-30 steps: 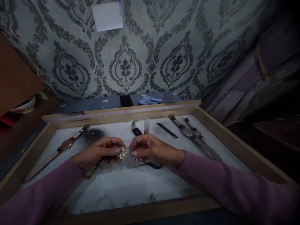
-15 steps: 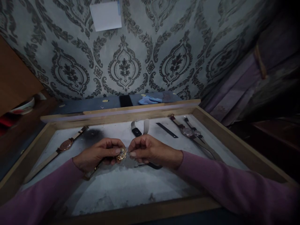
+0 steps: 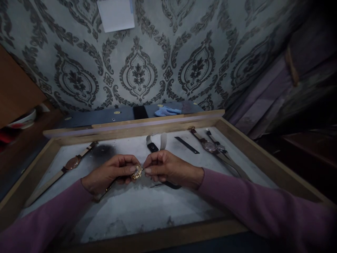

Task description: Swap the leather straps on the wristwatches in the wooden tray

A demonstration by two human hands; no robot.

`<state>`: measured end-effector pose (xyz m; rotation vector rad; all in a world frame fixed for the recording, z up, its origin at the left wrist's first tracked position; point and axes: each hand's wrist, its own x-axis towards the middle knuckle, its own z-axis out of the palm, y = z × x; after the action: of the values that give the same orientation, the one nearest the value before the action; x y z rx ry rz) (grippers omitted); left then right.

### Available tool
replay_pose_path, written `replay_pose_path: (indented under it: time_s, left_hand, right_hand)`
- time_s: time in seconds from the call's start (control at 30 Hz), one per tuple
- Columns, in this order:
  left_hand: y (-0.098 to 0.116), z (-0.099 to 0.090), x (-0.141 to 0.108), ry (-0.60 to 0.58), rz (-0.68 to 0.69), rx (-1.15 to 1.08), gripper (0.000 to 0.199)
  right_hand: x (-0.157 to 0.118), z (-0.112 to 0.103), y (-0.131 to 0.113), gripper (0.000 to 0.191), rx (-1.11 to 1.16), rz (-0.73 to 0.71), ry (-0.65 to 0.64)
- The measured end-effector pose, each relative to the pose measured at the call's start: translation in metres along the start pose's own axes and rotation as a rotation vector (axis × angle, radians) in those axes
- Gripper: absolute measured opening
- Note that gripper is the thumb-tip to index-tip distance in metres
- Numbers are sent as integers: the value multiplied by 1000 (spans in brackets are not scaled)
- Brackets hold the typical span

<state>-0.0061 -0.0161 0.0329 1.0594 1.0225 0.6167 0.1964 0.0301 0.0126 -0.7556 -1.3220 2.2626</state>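
Left hand (image 3: 109, 172): clamped on gold watch (image 3: 137, 173) | right hand (image 3: 172, 168): fingertips pinched just beside it

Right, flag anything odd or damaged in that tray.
The white base is marked: a dark smudge beyond the left hand, and fainter blotches toward the front. They stand out against its pale colour; whether stain or damage, I can't tell.

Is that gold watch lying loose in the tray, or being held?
Held: the left hand grips the gold watch, thumb on its edge, with the right hand close beside it.
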Motion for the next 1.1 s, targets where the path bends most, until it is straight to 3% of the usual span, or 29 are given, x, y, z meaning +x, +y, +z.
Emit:
replay_pose_path:
  time_s: [0.37, 0.6, 0.87, 1.1]
  left_hand:
    - [0, 5, 1, 72, 29, 28, 25]
    - [2, 8, 0, 99, 43, 51, 25]
    - [1, 2, 1, 119, 52, 63, 25]
    - [-2, 5, 5, 48, 104, 424, 26]
  right_hand:
    - [2, -2, 5, 30, 35, -57, 63]
    - [1, 0, -3, 21, 16, -71, 81]
    - [-1, 0, -5, 20, -9, -61, 42]
    - [-2, -2, -8, 20, -57, -72, 47]
